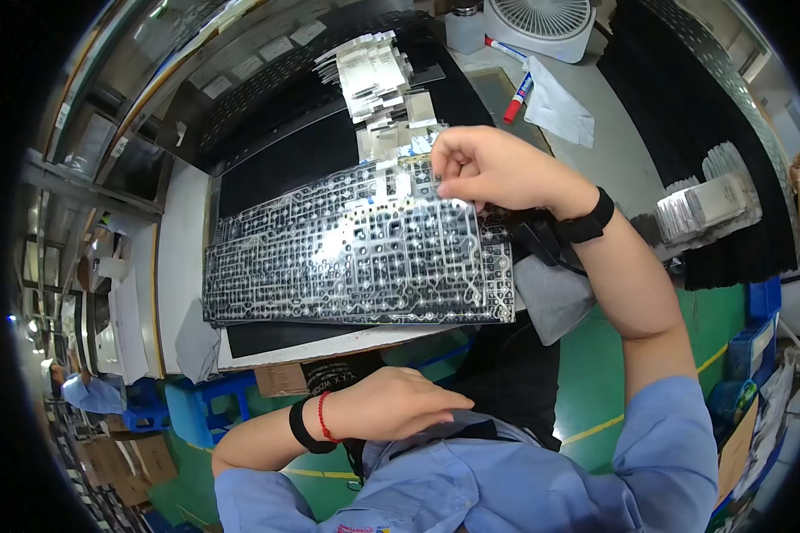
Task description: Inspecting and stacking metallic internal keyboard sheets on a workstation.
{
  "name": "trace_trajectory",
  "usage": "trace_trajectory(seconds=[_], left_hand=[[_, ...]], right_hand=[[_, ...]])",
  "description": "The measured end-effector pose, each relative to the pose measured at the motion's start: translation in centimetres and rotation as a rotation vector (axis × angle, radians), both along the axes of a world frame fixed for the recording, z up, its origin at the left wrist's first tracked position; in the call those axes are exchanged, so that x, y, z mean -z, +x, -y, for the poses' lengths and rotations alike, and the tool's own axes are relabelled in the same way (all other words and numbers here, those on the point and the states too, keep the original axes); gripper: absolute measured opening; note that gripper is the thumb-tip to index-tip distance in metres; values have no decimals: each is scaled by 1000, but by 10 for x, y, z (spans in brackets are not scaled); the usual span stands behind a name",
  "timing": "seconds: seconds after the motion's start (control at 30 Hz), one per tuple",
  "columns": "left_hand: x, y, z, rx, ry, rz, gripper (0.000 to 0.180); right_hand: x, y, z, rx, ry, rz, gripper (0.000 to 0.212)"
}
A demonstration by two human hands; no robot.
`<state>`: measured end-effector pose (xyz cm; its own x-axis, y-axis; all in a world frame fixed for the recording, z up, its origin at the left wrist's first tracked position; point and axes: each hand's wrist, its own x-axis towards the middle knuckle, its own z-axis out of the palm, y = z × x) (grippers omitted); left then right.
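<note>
Clear plastic membrane circuit sheets (356, 258), printed with dark dots and pale traces, lie over one another on the worktable, glare on their middle. At their far right corner my right hand (484, 169) is closed, thumb and fingers pinched at the edge of the top sheet; the fingertips partly hide the grip. My left hand (396, 404) is held in front of my body, below the table's near edge, fingers stretched out and nothing in it. Just beyond the sheets is a heap of small silvery-white flat pieces (373, 80), reaching close to my right fingers.
A white fan (542, 22) stands at the back. Red-capped markers (517, 99) lie beside a white cloth (558, 105). Stacked silvery packets (704, 204) sit at the right on black cloth. A grey cloth (556, 298) hangs at the table's right edge; a blue stool (213, 409) is below.
</note>
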<state>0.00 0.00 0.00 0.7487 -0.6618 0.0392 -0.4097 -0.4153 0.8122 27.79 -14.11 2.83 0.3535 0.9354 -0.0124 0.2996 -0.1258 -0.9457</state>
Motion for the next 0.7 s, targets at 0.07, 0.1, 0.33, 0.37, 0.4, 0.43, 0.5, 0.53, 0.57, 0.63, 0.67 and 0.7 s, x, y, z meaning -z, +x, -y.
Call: trace_trajectory(seconds=[0.07, 0.1, 0.33, 0.37, 0.4, 0.43, 0.5, 0.53, 0.57, 0.63, 0.67, 0.7], left_hand=[[-8, 4, -2, -43, -17, 31, 18], [-14, 6, -5, -43, 5, 43, 18], [-41, 17, -36, -244, -62, 150, 15], [-50, 26, -49, -234, -85, 157, 15], [-56, 28, -63, -322, -139, 183, 13], [-65, 30, -78, -422, -197, 192, 13], [-73, 35, -106, -719, -531, 169, 13], [-73, 44, -133, -730, -585, 311, 17], [-81, 51, -154, -779, -564, 328, 19], [-91, 64, -195, -967, -610, 265, 25], [-95, 69, -226, -823, -804, 174, 28], [-94, 74, -249, -897, -837, 151, 29]], right_hand=[[1, 3, 0, 70, 97, -1, 14], [1, 4, -1, 123, 114, -13, 13], [9, 25, -5, 430, 214, 4, 11], [12, 29, -2, 460, 226, -34, 12], [13, 32, 0, 482, 244, -75, 12], [13, 36, 1, 504, 263, -112, 13], [8, 40, 3, 528, 246, -198, 21], [2, 36, 1, 525, 215, -225, 23], [-2, 33, 3, 529, 184, -250, 26], [2, 33, 5, 448, 188, -223, 36], [0, 32, 6, 404, 174, -200, 38], [-2, 32, 5, 363, 158, -177, 40]])
